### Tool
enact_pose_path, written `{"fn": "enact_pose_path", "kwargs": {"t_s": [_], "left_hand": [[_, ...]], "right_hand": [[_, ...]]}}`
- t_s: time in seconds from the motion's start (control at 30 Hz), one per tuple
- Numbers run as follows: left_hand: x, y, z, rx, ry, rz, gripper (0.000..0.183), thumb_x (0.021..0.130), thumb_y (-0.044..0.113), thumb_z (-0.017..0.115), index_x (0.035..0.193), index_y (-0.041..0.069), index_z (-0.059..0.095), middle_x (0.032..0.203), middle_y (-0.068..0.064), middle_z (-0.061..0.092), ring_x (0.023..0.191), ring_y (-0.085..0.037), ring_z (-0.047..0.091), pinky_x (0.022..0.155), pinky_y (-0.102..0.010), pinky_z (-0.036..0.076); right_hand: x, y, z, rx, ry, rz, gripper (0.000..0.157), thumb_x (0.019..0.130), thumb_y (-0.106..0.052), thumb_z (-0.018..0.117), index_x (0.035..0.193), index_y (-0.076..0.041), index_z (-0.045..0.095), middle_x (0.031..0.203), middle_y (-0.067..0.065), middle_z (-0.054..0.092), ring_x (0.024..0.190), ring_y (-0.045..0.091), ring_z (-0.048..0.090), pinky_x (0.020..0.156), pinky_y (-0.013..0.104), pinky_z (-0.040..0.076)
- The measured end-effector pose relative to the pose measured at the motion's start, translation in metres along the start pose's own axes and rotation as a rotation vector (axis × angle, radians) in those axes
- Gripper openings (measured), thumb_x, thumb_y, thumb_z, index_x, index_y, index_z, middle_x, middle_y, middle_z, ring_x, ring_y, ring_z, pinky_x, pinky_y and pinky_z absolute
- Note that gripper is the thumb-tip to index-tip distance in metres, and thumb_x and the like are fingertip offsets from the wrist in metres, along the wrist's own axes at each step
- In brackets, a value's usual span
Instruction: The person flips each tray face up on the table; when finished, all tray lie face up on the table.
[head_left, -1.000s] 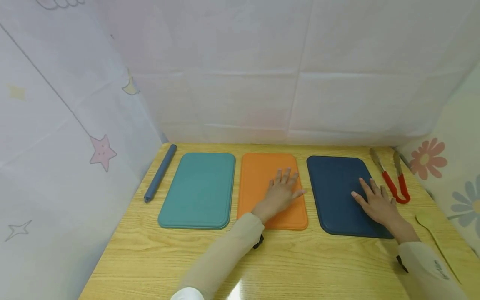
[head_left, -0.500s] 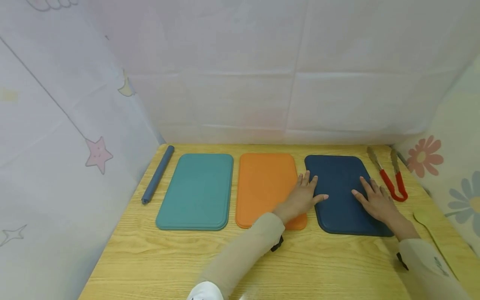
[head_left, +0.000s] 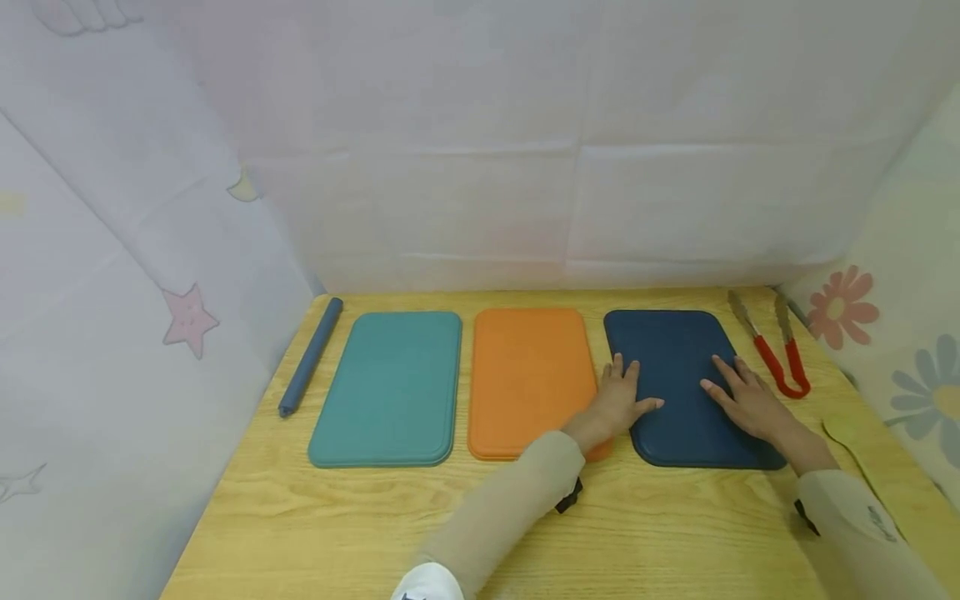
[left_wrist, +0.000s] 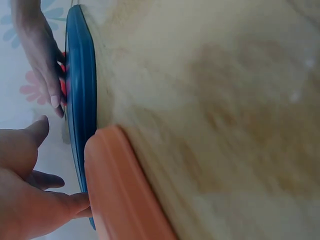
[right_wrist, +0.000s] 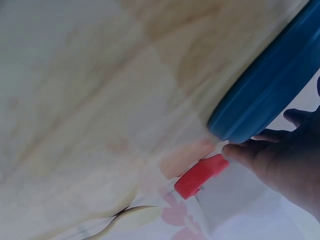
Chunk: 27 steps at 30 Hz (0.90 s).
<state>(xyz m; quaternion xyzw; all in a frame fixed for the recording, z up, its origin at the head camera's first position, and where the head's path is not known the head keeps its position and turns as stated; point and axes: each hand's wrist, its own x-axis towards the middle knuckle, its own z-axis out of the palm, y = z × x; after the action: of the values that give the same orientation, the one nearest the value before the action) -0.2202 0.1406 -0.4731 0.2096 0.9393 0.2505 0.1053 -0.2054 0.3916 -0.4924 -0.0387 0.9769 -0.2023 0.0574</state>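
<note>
A navy rectangular board [head_left: 675, 354] with rounded corners and thick ridged sides lies flat on the wooden table, toward the right. At its left edge is my left hand [head_left: 617, 402], fingers extended and thumb over the navy surface. My right hand [head_left: 752, 410] lies on the right side of the same board with its fingers spread. A similar orange board [head_left: 528, 367] is under my left wrist, and a teal one [head_left: 386, 387] lies further left. The left wrist view shows the navy side wall [left_wrist: 82, 75] beyond the orange corner [left_wrist: 115, 170]. Neither hand grips anything there.
Red-handled tongs [head_left: 793, 379] lie just right of the navy board. A pale spoon [head_left: 843, 429] lies near my right forearm. At the far left is a blue-grey rod [head_left: 311, 358]. Printed cloth [head_left: 450, 167] walls the table's back and sides.
My left hand has moved right, from the middle of the orange board to the navy board's left edge. My right hand stays on the navy board. The head view has shifted slightly.
</note>
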Motion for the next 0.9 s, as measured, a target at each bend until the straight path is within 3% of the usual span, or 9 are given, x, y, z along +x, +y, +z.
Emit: {"fn": "enact_pose_path", "kwargs": {"t_s": [0.27,0.47,0.9], "left_hand": [[0.002,0.006,0.009,0.027,-0.022,-0.046,0.078,0.091,0.051,0.059,0.152,0.014,0.030,0.159,-0.012,0.014,0.145,-0.026,0.019,0.109,-0.027,0.034],[0.004,0.006,0.009,0.041,-0.021,-0.069,0.072,0.090,0.046,0.063,0.149,0.013,0.037,0.159,-0.013,0.013,0.145,-0.024,0.019,0.107,-0.023,0.035],[0.013,0.006,0.013,0.025,-0.010,-0.071,0.076,0.086,0.046,0.068,0.147,0.010,0.041,0.158,-0.015,0.016,0.146,-0.021,0.017,0.105,-0.019,0.036]], "right_hand": [[0.005,0.006,-0.002,-0.031,-0.044,-0.001,0.075,0.102,-0.052,0.034,0.153,0.000,0.014,0.145,0.047,0.000,0.123,0.072,0.015,0.093,0.078,0.023],[0.010,0.008,-0.007,-0.081,-0.029,0.006,0.077,0.100,-0.054,0.041,0.150,0.002,0.023,0.141,0.051,0.009,0.120,0.074,0.019,0.090,0.079,0.026],[0.013,0.008,-0.010,-0.054,0.020,0.012,0.081,0.095,-0.053,0.054,0.146,0.006,0.031,0.134,0.052,0.026,0.120,0.071,0.022,0.092,0.078,0.024]]}}
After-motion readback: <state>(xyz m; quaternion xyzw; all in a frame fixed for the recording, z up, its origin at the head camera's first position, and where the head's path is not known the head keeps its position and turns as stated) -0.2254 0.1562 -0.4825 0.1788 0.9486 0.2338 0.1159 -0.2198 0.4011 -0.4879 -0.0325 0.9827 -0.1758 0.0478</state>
